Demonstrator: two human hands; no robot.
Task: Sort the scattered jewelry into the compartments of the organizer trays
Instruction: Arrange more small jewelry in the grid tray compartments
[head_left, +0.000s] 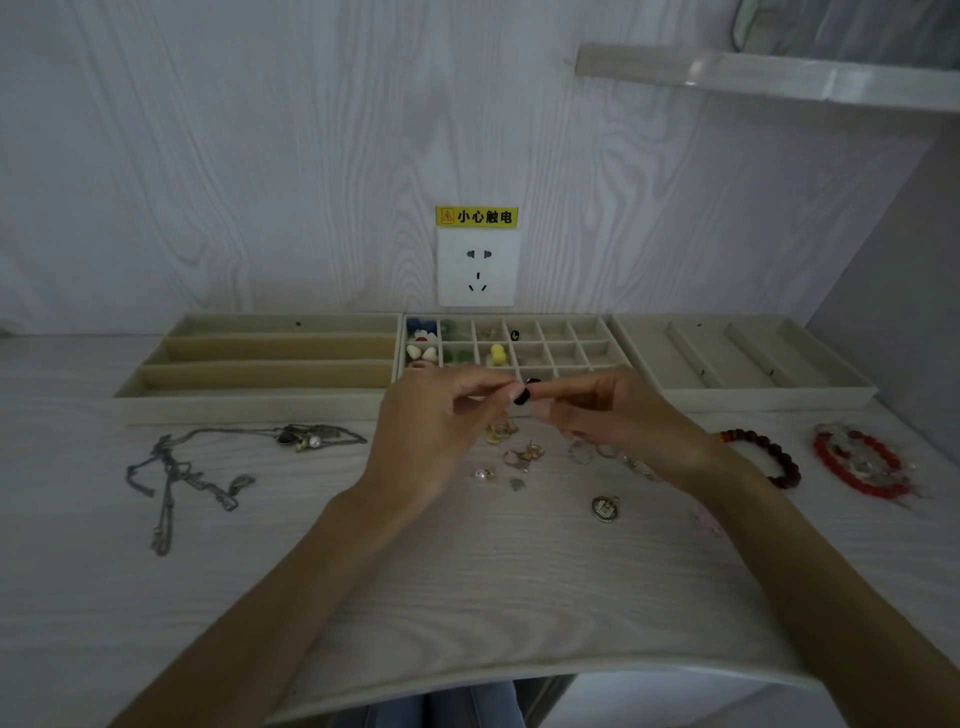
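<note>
Table edge: nearest to us, the pale table (467, 597) ends in a curved front lip, and both our forearms cross it on the way in.
Open room: we see bare tabletop between the forearms and at front left; the back wall closes off the far side behind the trays.
Left tray (265, 364): long lanes running sideways, its front rim just behind the necklaces.
Right tray (743, 358): slanted lanes, against the wall near the table's right edge.
Middle tray (566, 345): a grid of small compartments; the left ones hold blue, green, white and yellow pieces, and our hands cover its front row.
Necklaces (202, 467): a tangle of grey chains on the left, apart from the hands.
Bracelets: a dark red bead bracelet (769, 452) just beside our right wrist, and a bright red bracelet (857, 462) near the right edge.
Left hand (441, 431): fingers curled, fingertips pinching the small black piece (523, 395).
Right hand (613, 410): fingers curled, tips meeting the same black piece from the other side, over the middle tray's front rim.
Loose bits: gold rings (519, 447) beneath the hands, and a round pendant (605, 508) nearer to us.
</note>
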